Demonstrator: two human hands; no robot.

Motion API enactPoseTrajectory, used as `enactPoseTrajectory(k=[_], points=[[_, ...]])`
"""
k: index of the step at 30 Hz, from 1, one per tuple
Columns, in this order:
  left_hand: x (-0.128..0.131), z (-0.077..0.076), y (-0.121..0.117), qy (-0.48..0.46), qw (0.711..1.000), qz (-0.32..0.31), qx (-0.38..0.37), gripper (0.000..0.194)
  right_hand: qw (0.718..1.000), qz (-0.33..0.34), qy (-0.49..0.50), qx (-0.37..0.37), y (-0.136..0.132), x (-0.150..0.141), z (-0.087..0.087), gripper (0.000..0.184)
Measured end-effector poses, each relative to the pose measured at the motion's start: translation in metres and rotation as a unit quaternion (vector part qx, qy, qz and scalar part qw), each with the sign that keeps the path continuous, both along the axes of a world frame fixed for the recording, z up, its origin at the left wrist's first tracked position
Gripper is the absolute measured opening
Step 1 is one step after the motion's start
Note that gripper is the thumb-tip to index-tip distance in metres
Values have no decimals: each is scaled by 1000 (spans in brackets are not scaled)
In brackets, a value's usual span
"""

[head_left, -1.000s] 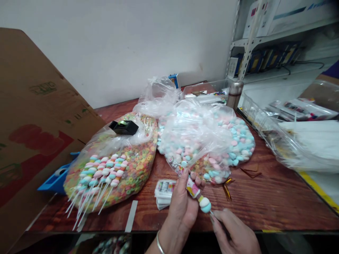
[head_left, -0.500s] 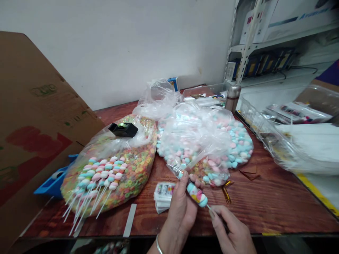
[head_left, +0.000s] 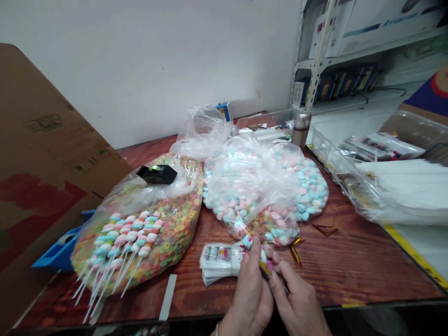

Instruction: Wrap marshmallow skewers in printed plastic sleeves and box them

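Note:
My left hand (head_left: 249, 289) and my right hand (head_left: 297, 303) meet at the table's front edge, both closed on a marshmallow skewer (head_left: 252, 246) that sits inside a small clear wrapper. Only the skewer's top end shows above my fingers. Just left of my hands lies a stack of small printed bags (head_left: 220, 261). Behind them lies a big clear bag of pink, blue and white marshmallows (head_left: 266, 186).
A bag of coloured cereal rings (head_left: 168, 219) carries several finished skewers (head_left: 129, 238) and a black tape dispenser (head_left: 156, 173). Gold twist ties (head_left: 296, 252) lie right of my hands. A cardboard box (head_left: 42, 154) stands left, a blue tray (head_left: 58, 252) beside it, clear bins (head_left: 353, 172) right.
My right hand has slid up the stick to meet my left hand, and the skewer has gone further into the wrapper. The view shifted slightly right.

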State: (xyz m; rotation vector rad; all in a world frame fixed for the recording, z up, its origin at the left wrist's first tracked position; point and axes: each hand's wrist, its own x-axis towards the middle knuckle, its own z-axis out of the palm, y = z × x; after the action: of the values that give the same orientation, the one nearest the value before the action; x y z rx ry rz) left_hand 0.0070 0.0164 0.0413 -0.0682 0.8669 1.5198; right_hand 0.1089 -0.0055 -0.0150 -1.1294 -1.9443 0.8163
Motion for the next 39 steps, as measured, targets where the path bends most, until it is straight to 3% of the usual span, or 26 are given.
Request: enactPoseTrajectory(k=[4,9,11,13,15,16,20,25,28,30,33,36,39], points=[[-6,-1,-1,59,997,7,39,21,989,53,42,-130,-4,5,1,29],[8,-15,-11,114,992,-47,20,32,947,10,195,-254,1,-6,-5,32],[13,-22,-14,148,988,-50,7,34,903,4,276,-328,3,-14,-8,37],[14,-28,-16,191,979,-63,-16,39,836,-12,348,-425,2,-19,-9,40],[11,-33,-19,208,971,-106,-41,47,776,-40,399,-487,0,-22,-8,41],[9,-34,-20,208,968,-135,-46,52,761,-53,418,-493,-1,-22,-6,41],[2,-32,-25,223,952,-208,-11,61,755,-44,462,-463,2,-17,0,38],[-2,-20,-26,357,903,-241,-5,57,795,-23,420,-437,4,-15,6,42],[-5,-9,-26,427,868,-250,39,49,745,-56,437,-500,3,-15,14,43],[-7,-2,-27,366,887,-277,47,49,708,-62,467,-526,3,-15,20,44],[-9,4,-28,212,932,-294,25,58,692,-53,497,-520,4,-14,26,43],[-8,-1,-27,208,951,-229,-3,46,716,-44,471,-513,4,-14,24,42],[-7,-8,-24,283,948,-147,-1,32,804,-36,408,-432,2,-14,19,39]])
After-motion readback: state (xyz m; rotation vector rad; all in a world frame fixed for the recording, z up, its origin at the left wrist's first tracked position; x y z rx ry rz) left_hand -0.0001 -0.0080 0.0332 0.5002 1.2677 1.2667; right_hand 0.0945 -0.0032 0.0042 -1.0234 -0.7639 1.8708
